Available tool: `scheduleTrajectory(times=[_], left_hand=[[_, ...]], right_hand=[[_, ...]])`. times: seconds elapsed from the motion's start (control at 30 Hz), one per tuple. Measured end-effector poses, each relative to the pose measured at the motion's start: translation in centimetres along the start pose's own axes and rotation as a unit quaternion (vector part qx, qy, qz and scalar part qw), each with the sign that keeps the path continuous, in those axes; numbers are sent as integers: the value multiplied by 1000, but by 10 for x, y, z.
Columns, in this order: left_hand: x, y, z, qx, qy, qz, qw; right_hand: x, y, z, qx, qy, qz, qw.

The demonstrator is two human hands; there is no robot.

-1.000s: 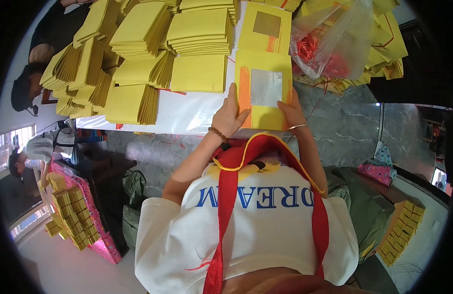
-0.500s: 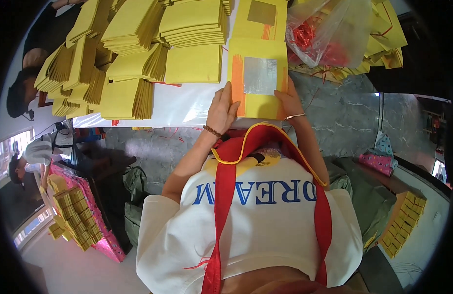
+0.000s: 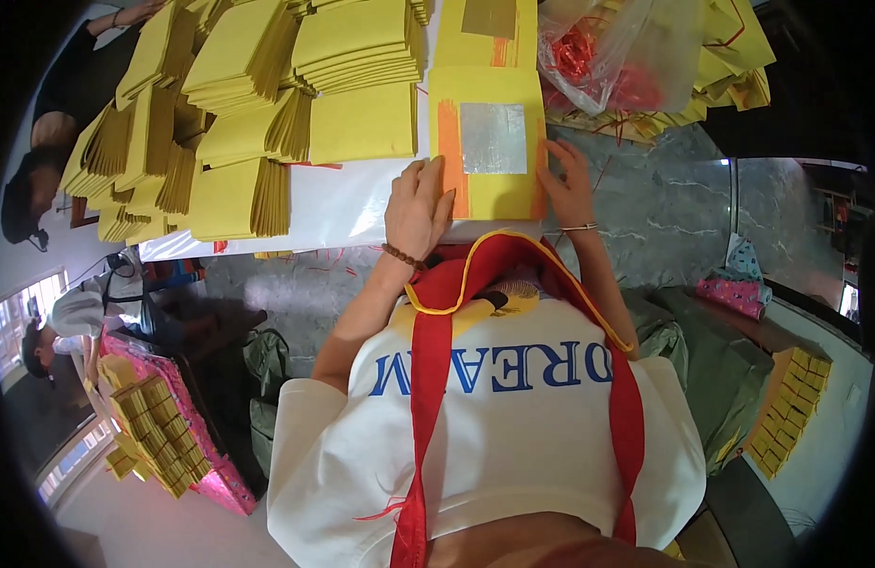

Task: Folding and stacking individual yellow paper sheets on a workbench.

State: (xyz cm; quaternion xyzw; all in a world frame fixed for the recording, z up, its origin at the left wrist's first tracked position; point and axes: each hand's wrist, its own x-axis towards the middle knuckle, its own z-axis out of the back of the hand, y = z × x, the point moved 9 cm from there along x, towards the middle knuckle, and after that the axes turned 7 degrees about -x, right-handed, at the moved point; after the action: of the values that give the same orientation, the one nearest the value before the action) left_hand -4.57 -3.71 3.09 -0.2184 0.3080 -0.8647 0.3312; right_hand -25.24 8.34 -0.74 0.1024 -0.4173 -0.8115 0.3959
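Before me, a yellow paper sheet (image 3: 494, 201) lies at the table's front edge, perhaps atop a stack. It carries a silver foil square (image 3: 493, 138) and orange stripes down both sides. My left hand (image 3: 419, 204) rests along its left edge, fingers extended and a beaded bracelet at the wrist. At the right edge is my right hand (image 3: 570, 185), its fingers apart and slightly bent, fingertips at or just beside the paper. Neither hand grips anything. Beyond lies another yellow sheet (image 3: 450, 43) with a duller foil square.
Piles of folded yellow paper (image 3: 362, 123) fill the table's left side. A clear plastic bag (image 3: 636, 57) with red strands lies at the far right over more yellow paper. Other people (image 3: 106, 293) are at the left. Yellow bundles (image 3: 788, 412) sit at right.
My right hand has come off the foil-bearing sheet to its right edge, fingers now apart. My left hand stays along the left edge. The view has shifted slightly.
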Motion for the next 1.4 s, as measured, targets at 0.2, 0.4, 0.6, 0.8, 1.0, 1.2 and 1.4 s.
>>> scheduleTrajectory(times=[0.2,0.4,0.6,0.8,1.0,1.2,1.4], left_hand=[[-9,-41,-15,42,72,-235,968],[-12,-35,-31,109,107,-269,951],[6,-44,-18,1,144,-276,950],[29,-20,-18,-133,158,-163,965],[35,-3,-28,-172,175,-79,966],[36,16,-39,-235,223,51,945],[35,21,-42,-301,216,52,927]], right_hand=[[-7,53,-10,-190,46,240,951],[0,34,-16,-56,85,223,969],[-6,-13,-21,221,159,15,962],[-6,-8,-19,266,170,28,949],[-18,-14,-24,245,156,-16,957],[-23,-30,-35,361,131,-119,916],[-22,-28,-35,361,152,-113,913]])
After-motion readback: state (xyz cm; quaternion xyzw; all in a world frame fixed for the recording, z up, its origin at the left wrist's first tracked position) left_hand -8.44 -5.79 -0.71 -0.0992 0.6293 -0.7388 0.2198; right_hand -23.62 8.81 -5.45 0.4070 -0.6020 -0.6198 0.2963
